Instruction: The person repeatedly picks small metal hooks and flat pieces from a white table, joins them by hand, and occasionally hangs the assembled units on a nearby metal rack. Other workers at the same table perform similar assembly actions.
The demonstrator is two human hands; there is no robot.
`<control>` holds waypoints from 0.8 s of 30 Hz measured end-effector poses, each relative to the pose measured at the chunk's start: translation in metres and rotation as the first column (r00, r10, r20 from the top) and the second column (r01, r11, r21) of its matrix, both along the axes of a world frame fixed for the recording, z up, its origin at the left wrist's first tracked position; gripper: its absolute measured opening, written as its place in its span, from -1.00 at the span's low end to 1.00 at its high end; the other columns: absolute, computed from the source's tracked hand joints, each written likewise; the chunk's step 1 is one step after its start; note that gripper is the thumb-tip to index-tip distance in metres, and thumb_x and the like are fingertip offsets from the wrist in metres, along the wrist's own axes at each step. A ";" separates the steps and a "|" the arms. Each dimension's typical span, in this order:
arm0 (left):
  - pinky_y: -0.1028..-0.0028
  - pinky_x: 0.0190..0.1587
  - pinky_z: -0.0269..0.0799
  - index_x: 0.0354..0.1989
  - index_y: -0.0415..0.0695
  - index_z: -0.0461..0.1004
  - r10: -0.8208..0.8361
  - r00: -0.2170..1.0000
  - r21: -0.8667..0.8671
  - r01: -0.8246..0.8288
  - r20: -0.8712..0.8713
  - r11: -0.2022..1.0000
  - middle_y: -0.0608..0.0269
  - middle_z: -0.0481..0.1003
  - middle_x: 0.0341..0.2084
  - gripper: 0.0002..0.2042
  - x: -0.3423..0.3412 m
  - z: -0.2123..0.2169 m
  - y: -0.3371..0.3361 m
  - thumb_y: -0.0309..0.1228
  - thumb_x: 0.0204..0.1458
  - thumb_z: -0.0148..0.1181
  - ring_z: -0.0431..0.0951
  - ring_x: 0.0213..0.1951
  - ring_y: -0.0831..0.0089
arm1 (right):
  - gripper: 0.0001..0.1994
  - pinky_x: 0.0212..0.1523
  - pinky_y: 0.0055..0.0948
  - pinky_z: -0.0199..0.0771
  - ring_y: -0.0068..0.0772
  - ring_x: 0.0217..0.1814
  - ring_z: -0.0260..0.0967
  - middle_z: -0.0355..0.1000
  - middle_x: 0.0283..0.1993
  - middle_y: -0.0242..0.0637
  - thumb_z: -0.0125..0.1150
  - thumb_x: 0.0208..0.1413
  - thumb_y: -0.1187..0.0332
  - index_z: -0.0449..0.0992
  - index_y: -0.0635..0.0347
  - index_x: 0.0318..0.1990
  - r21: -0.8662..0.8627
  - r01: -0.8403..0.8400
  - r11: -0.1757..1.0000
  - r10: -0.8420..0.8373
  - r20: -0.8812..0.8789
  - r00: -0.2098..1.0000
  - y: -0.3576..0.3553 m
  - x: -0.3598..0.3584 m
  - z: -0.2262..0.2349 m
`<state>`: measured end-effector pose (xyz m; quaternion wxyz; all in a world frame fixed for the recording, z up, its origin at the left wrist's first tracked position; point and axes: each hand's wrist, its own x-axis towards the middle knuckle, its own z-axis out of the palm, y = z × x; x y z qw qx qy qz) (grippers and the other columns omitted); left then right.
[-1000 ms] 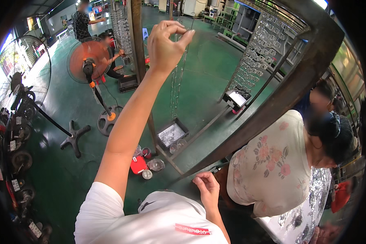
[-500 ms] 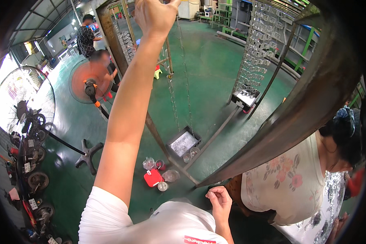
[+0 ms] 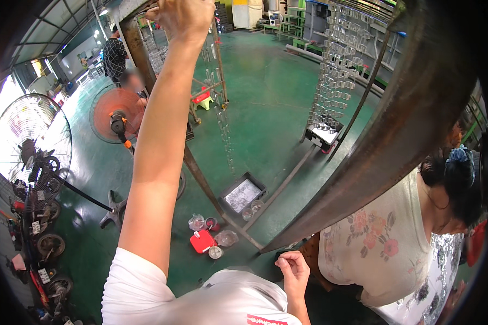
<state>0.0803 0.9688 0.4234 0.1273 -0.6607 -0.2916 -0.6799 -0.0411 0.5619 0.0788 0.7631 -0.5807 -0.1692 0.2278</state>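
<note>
A strand of small metal links hung near the raised left hand, its long axis close to vertical, the lower end pointing down and slightly rightward toward a dark tray on the floor. The left grip was blurred and cut by the upper edge, so how far it was open, or what it held, could not be told. Low near the shirt, the right hand had its fingertips drawn together; whether they pinched anything was unclear.
</note>
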 end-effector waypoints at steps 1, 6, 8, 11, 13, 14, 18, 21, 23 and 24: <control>0.09 0.05 0.23 -0.55 -0.01 0.64 0.004 1.000 -0.004 -0.004 -0.003 1.000 0.14 0.59 -0.54 -0.83 -0.001 0.000 -0.001 -0.20 -0.15 0.26 0.59 -0.33 0.16 | -0.95 -0.18 -0.59 0.41 -0.55 -0.26 0.42 0.38 -0.26 -0.34 0.16 0.13 0.58 0.46 0.34 -0.26 0.000 -0.004 1.000 0.004 0.004 1.000 0.000 0.000 0.000; -0.01 0.11 0.17 -0.55 0.00 0.64 0.081 0.996 0.041 -0.082 0.026 0.996 0.14 0.60 -0.49 -0.85 0.000 -0.003 0.001 -0.22 -0.16 0.27 0.56 -0.28 0.14 | -0.95 -0.20 -0.59 0.41 -0.56 -0.27 0.42 0.38 -0.26 -0.33 0.15 0.13 0.59 0.46 0.34 -0.25 -0.006 0.002 1.000 -0.002 0.020 1.000 -0.003 -0.001 0.000; -0.04 0.12 0.16 -0.54 -0.01 0.63 0.100 0.993 0.136 -0.107 0.056 0.985 0.13 0.59 -0.47 -0.85 0.001 -0.008 0.005 -0.23 -0.16 0.27 0.54 -0.25 0.13 | -0.95 -0.21 -0.60 0.41 -0.56 -0.28 0.42 0.38 -0.26 -0.33 0.15 0.13 0.59 0.46 0.34 -0.26 -0.013 0.007 1.000 -0.006 0.030 1.000 -0.005 -0.003 0.001; -0.08 0.12 0.14 -0.53 -0.06 0.60 0.049 0.998 0.156 -0.056 0.047 0.986 0.10 0.58 -0.46 -0.85 0.004 -0.013 0.013 -0.26 -0.14 0.27 0.51 -0.21 0.11 | -0.95 -0.23 -0.61 0.41 -0.56 -0.28 0.42 0.38 -0.26 -0.33 0.14 0.13 0.59 0.45 0.34 -0.26 -0.033 0.019 0.999 -0.018 0.036 0.999 -0.008 -0.005 0.003; -0.06 0.10 0.17 -0.53 -0.08 0.58 -0.049 0.999 0.129 0.046 0.021 0.991 0.10 0.57 -0.47 -0.85 0.003 -0.011 0.018 -0.27 -0.14 0.27 0.50 -0.21 0.11 | -0.95 -0.24 -0.61 0.41 -0.56 -0.29 0.42 0.38 -0.27 -0.33 0.14 0.13 0.59 0.45 0.34 -0.26 -0.047 0.028 0.999 -0.027 0.028 0.999 -0.008 -0.007 0.004; -0.05 0.09 0.19 -0.53 -0.09 0.56 -0.098 0.995 0.116 0.096 0.009 0.989 0.10 0.56 -0.47 -0.85 0.002 -0.010 0.018 -0.28 -0.13 0.26 0.49 -0.21 0.11 | -0.95 -0.24 -0.61 0.41 -0.56 -0.29 0.42 0.38 -0.27 -0.33 0.14 0.13 0.59 0.45 0.35 -0.26 -0.051 0.030 0.998 -0.029 0.028 0.999 -0.009 -0.008 0.005; 0.01 0.03 0.25 -0.51 -0.11 0.54 -0.008 1.000 0.142 0.006 0.017 0.990 0.14 0.55 -0.40 -0.85 0.000 -0.011 0.011 -0.29 -0.11 0.25 0.48 -0.18 0.13 | -0.96 -0.23 -0.57 0.42 -0.54 -0.29 0.39 0.37 -0.29 -0.32 0.14 0.13 0.58 0.44 0.34 -0.28 -0.065 0.045 0.997 -0.044 0.027 0.999 -0.010 -0.011 0.008; -0.07 0.02 0.22 -0.48 -0.10 0.54 -0.003 0.999 0.144 0.008 -0.035 0.990 0.20 0.52 -0.30 -0.84 -0.006 -0.011 0.006 -0.28 -0.09 0.22 0.46 -0.12 0.18 | -0.95 -0.23 -0.60 0.42 -0.56 -0.28 0.42 0.38 -0.27 -0.35 0.14 0.14 0.58 0.45 0.35 -0.25 -0.068 0.030 0.997 -0.026 0.047 0.999 -0.012 -0.012 0.007; -0.17 0.02 0.18 -0.47 -0.10 0.54 0.086 0.996 0.173 -0.079 -0.034 0.982 0.23 0.49 -0.30 -0.84 -0.004 -0.012 0.004 -0.27 -0.09 0.22 0.44 -0.07 0.21 | -0.94 -0.22 -0.62 0.40 -0.58 -0.28 0.41 0.38 -0.27 -0.36 0.13 0.14 0.58 0.45 0.34 -0.24 -0.071 0.031 0.997 -0.027 0.055 0.998 -0.015 -0.013 0.006; -0.19 0.03 0.17 -0.46 -0.10 0.55 0.078 0.997 0.198 -0.071 -0.028 0.978 0.23 0.47 -0.28 -0.83 -0.004 -0.013 0.004 -0.26 -0.07 0.22 0.42 -0.04 0.22 | -0.94 -0.22 -0.62 0.39 -0.58 -0.27 0.41 0.37 -0.27 -0.36 0.13 0.14 0.58 0.45 0.34 -0.24 -0.057 0.032 0.998 -0.029 0.052 0.998 -0.016 -0.013 0.005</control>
